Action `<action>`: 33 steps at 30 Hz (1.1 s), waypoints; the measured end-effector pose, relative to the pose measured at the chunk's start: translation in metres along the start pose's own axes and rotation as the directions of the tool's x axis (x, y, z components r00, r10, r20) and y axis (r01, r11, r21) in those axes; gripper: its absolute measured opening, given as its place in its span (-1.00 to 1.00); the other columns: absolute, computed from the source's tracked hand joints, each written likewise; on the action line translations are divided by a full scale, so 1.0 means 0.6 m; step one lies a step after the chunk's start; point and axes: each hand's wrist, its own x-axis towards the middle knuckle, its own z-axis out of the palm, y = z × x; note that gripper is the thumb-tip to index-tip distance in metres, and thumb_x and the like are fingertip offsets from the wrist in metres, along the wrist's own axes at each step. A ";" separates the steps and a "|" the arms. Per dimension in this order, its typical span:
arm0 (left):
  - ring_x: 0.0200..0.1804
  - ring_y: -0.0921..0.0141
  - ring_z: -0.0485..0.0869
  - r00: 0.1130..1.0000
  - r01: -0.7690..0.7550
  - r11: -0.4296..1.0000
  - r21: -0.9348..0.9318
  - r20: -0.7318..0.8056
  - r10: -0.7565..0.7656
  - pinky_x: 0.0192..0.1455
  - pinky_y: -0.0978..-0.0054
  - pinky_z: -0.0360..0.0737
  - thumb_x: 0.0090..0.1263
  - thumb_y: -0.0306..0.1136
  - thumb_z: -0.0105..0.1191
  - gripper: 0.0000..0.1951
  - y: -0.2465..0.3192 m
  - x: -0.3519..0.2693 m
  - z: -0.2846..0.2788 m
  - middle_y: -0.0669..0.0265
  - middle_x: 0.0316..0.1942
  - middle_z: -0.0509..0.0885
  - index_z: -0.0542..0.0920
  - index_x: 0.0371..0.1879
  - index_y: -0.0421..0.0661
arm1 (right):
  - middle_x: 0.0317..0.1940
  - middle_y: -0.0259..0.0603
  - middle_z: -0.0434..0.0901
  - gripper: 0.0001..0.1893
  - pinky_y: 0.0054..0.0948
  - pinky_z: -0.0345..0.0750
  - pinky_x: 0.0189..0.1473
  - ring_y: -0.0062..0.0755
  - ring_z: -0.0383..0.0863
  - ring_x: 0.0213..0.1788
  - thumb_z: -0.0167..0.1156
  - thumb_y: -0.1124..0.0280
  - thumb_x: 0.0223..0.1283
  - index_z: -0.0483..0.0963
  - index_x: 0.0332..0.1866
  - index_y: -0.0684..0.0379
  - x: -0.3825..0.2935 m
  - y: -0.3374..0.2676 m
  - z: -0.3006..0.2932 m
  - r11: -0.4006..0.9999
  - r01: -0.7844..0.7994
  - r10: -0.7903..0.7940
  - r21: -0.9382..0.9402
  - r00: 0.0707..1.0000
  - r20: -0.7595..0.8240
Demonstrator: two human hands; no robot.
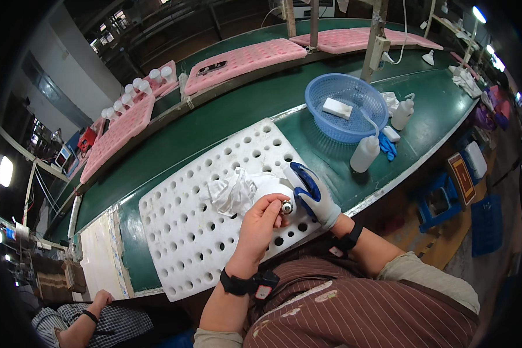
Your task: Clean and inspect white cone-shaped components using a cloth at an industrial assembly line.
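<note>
My bare left hand pinches the shiny metal screw base of a white lamp. The lamp's white body lies beyond the fingers, partly covered by both hands. My right hand wears a white glove with blue-coated fingers and grips a small white block, which looks like a sponge, against the lamp's side. A crumpled white cloth rests just left of the lamp, on a white foam tray full of round holes.
Right of the tray stand a blue plastic basket with a white block inside, two squeeze bottles and a blue glove. Pink foam trays line the far side, one with several bulbs. Another person's arm is at lower left.
</note>
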 end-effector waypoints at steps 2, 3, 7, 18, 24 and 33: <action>-0.48 0.63 0.40 1.000 0.009 1.000 -0.004 -0.001 -0.009 -0.25 0.62 0.54 0.50 -0.37 -0.14 -0.78 0.003 0.005 -0.001 0.49 -0.53 0.43 0.57 -0.09 -0.17 | 0.26 0.08 0.33 -0.42 -0.31 0.19 0.35 -0.04 0.28 0.33 0.13 0.42 0.11 0.27 0.29 0.33 0.003 0.002 -0.002 1.000 0.009 -0.009 -0.016 1.000 -0.005; -0.48 0.63 0.39 1.000 0.010 1.000 0.003 0.002 -0.010 -0.24 0.62 0.54 0.50 -0.37 -0.14 -0.78 0.004 0.007 -0.002 0.48 -0.54 0.43 0.57 -0.10 -0.17 | 0.26 0.09 0.33 -0.42 -0.31 0.19 0.35 -0.03 0.28 0.33 0.13 0.42 0.11 0.27 0.29 0.33 0.003 0.003 -0.003 0.999 0.020 -0.020 -0.031 1.000 -0.006; -0.53 0.62 0.41 0.998 -0.007 1.000 -0.011 -0.068 0.006 -0.35 0.62 0.53 0.47 -0.30 -0.06 -0.80 0.008 0.002 -0.015 0.51 -0.60 0.42 0.56 -0.12 -0.13 | 0.27 0.07 0.32 -0.41 -0.29 0.16 0.37 -0.04 0.27 0.34 0.15 0.38 0.12 0.26 0.30 0.31 0.010 0.011 0.013 0.999 0.049 -0.049 0.004 0.998 0.033; -0.30 0.04 0.49 0.698 -0.577 0.311 0.755 0.258 0.668 -0.27 0.16 0.41 0.22 -0.44 0.04 -0.87 -0.018 -0.002 0.014 0.09 -0.42 0.43 0.45 -0.29 -0.12 | 0.19 0.13 0.39 -0.48 -0.15 0.20 0.32 0.04 0.31 0.30 0.08 0.30 0.11 0.38 0.19 0.34 0.004 -0.091 -0.035 0.864 0.317 -0.219 -0.392 0.937 0.274; -0.34 0.06 0.47 0.737 -0.532 0.280 0.799 0.275 0.617 -0.30 0.17 0.39 0.17 -0.46 0.06 -0.88 -0.031 -0.010 -0.030 0.12 -0.43 0.43 0.42 -0.36 -0.11 | 0.19 0.08 0.40 -0.50 -0.12 0.21 0.28 0.09 0.32 0.27 0.01 0.26 0.09 0.42 0.14 0.28 0.037 0.011 -0.070 0.782 0.344 -0.179 -0.519 0.923 0.342; -0.28 0.01 0.50 0.749 -0.419 0.425 0.802 0.041 0.662 -0.25 0.15 0.40 0.24 -0.43 0.05 -0.77 -0.044 0.002 -0.038 0.06 -0.44 0.47 0.32 -0.22 -0.17 | 0.23 0.09 0.36 -0.45 -0.12 0.15 0.34 0.09 0.27 0.32 0.02 0.39 0.00 0.37 0.21 0.26 0.027 -0.061 -0.031 0.781 0.363 -0.141 -0.508 0.895 0.422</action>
